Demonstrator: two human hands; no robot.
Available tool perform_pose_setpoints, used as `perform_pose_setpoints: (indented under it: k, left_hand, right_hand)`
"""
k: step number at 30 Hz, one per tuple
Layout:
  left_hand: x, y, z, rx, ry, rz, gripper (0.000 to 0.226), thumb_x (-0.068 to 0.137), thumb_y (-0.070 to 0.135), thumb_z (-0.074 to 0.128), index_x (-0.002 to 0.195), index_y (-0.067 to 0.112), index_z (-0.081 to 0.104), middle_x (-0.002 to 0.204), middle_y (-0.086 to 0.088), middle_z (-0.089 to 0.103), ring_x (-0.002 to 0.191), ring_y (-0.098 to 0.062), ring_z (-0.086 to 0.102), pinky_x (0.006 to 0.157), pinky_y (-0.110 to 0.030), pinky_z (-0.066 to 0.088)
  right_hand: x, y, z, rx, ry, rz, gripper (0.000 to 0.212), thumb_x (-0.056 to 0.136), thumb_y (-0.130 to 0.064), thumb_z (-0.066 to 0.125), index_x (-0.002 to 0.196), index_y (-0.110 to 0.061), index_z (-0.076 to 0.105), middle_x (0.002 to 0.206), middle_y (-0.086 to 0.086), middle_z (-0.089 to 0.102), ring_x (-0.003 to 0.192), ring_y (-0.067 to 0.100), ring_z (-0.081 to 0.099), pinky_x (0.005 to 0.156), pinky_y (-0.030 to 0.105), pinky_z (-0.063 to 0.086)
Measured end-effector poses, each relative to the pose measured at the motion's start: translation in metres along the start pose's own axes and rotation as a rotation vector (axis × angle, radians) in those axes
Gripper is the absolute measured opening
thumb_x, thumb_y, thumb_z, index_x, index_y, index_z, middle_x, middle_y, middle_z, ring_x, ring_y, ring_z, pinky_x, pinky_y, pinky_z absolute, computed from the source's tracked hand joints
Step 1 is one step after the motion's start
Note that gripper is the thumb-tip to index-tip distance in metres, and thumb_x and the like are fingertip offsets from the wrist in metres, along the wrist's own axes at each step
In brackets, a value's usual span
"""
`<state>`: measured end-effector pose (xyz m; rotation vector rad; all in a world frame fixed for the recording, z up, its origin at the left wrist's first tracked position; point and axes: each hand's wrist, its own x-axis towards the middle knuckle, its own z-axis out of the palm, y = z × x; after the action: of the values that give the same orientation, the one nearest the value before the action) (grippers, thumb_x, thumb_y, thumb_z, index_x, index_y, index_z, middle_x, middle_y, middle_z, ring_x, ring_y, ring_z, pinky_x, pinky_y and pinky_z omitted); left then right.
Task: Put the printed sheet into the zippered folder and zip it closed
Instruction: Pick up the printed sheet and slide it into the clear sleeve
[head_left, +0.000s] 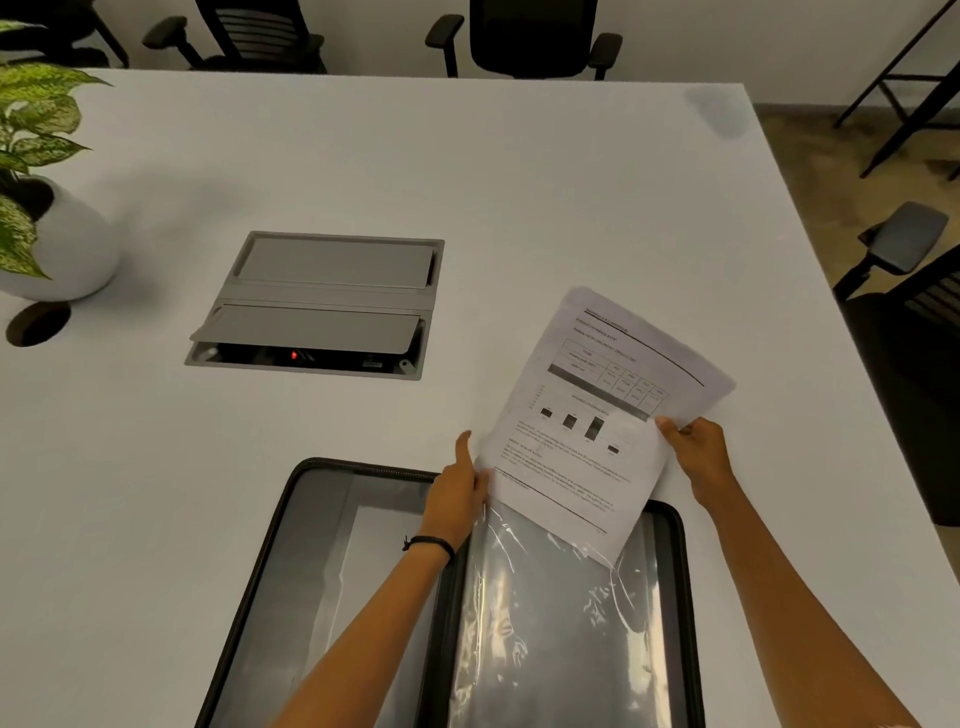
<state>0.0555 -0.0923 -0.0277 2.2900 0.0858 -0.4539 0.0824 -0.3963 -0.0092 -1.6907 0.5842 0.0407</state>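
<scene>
The printed sheet (597, 415), white with a table and a small bar chart, is held tilted above the far edge of the folder. My right hand (696, 452) pinches its right edge. My left hand (457, 488) grips its lower left corner together with the top of a clear plastic sleeve (550, 623). The sheet's lower corner sits inside that sleeve. The zippered folder (291, 561) lies open flat at the near table edge, black rimmed, with grey inner panels on the left and the glossy sleeve on the right.
A grey cable box (322, 306) with its near lid ajar is sunk into the white table (519, 182). A potted plant (47, 208) stands far left beside a round cable hole (37, 323). Office chairs line the far side and the right.
</scene>
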Motion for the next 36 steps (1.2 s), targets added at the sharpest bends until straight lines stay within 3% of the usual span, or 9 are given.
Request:
perform_pose_setpoints:
  k: [2, 5, 17, 20, 22, 25, 28, 33, 36]
  left_hand:
    - [0.002, -0.001, 0.001, 0.017, 0.052, -0.001, 0.026, 0.101, 0.017, 0.041, 0.124, 0.008, 0.048, 0.082, -0.012, 0.07, 0.068, -0.019, 0.063, 0.07, -0.035, 0.058]
    - [0.004, -0.001, -0.001, -0.003, 0.078, -0.004, 0.023, 0.101, 0.018, 0.042, 0.097, 0.004, 0.058, 0.08, -0.012, 0.073, 0.07, -0.023, 0.068, 0.075, -0.04, 0.059]
    - [0.021, -0.008, -0.008, 0.031, -0.02, -0.051, 0.022, 0.095, 0.028, 0.054, 0.091, 0.008, 0.063, 0.084, -0.012, 0.075, 0.068, -0.019, 0.061, 0.068, -0.029, 0.049]
    - [0.025, -0.01, -0.014, 0.03, -0.144, -0.044, 0.019, 0.093, 0.026, 0.058, 0.082, 0.011, 0.062, 0.087, -0.015, 0.076, 0.079, -0.027, 0.067, 0.079, -0.035, 0.053]
    - [0.029, -0.011, -0.021, 0.042, -0.254, -0.029, 0.018, 0.091, 0.023, 0.061, 0.078, 0.011, 0.064, 0.085, -0.014, 0.076, 0.079, -0.021, 0.065, 0.087, -0.036, 0.052]
    - [0.032, -0.009, -0.03, 0.052, -0.389, -0.014, 0.022, 0.088, 0.02, 0.066, 0.082, 0.0, 0.071, 0.075, -0.005, 0.069, 0.076, -0.015, 0.06, 0.088, -0.031, 0.05]
    - [0.032, -0.008, -0.032, 0.072, -0.417, -0.004, 0.027, 0.087, 0.021, 0.066, 0.084, -0.004, 0.072, 0.074, -0.004, 0.067, 0.071, -0.014, 0.056, 0.077, -0.023, 0.047]
    - [0.027, -0.008, -0.027, 0.076, -0.346, 0.02, 0.038, 0.088, 0.024, 0.065, 0.122, 0.014, 0.052, 0.101, -0.02, 0.07, 0.093, -0.028, 0.065, 0.09, -0.036, 0.052]
    - [0.026, -0.007, -0.022, 0.109, -0.293, 0.049, 0.042, 0.088, 0.026, 0.065, 0.126, 0.016, 0.047, 0.1, -0.018, 0.07, 0.086, -0.024, 0.063, 0.087, -0.039, 0.054]
  right_hand:
    - [0.001, -0.004, 0.002, -0.012, -0.012, -0.006, 0.034, 0.088, -0.008, 0.057, 0.121, 0.002, 0.053, 0.123, 0.021, 0.059, 0.103, 0.022, 0.055, 0.092, 0.034, 0.043]
    - [0.004, -0.007, 0.001, -0.029, -0.025, -0.018, 0.034, 0.089, -0.008, 0.056, 0.122, 0.002, 0.052, 0.123, 0.021, 0.059, 0.103, 0.023, 0.056, 0.093, 0.035, 0.043]
    - [0.011, -0.01, -0.004, -0.1, -0.028, -0.024, 0.037, 0.09, -0.009, 0.055, 0.125, 0.001, 0.05, 0.125, 0.023, 0.057, 0.112, 0.036, 0.055, 0.097, 0.042, 0.044]
    - [0.011, -0.009, -0.005, -0.114, -0.049, -0.017, 0.037, 0.09, -0.008, 0.055, 0.125, 0.001, 0.05, 0.125, 0.022, 0.057, 0.111, 0.034, 0.055, 0.095, 0.041, 0.045]
    - [0.011, -0.008, -0.005, -0.12, -0.075, -0.019, 0.035, 0.089, -0.006, 0.055, 0.124, 0.002, 0.051, 0.124, 0.023, 0.057, 0.105, 0.028, 0.057, 0.09, 0.038, 0.046]
    - [0.012, -0.009, -0.003, -0.152, -0.121, -0.028, 0.034, 0.089, -0.007, 0.055, 0.122, 0.002, 0.052, 0.124, 0.024, 0.058, 0.103, 0.027, 0.057, 0.088, 0.037, 0.046]
    - [0.015, -0.011, 0.001, -0.176, -0.151, -0.032, 0.034, 0.089, -0.008, 0.056, 0.122, 0.002, 0.053, 0.125, 0.023, 0.058, 0.106, 0.031, 0.058, 0.09, 0.039, 0.046]
    - [0.018, -0.018, 0.004, -0.195, -0.178, -0.04, 0.035, 0.089, -0.009, 0.055, 0.122, 0.001, 0.052, 0.126, 0.022, 0.057, 0.109, 0.032, 0.058, 0.092, 0.039, 0.047]
    - [0.02, -0.021, 0.005, -0.207, -0.199, -0.038, 0.035, 0.089, -0.01, 0.056, 0.123, 0.0, 0.052, 0.126, 0.02, 0.058, 0.108, 0.03, 0.058, 0.091, 0.038, 0.047]
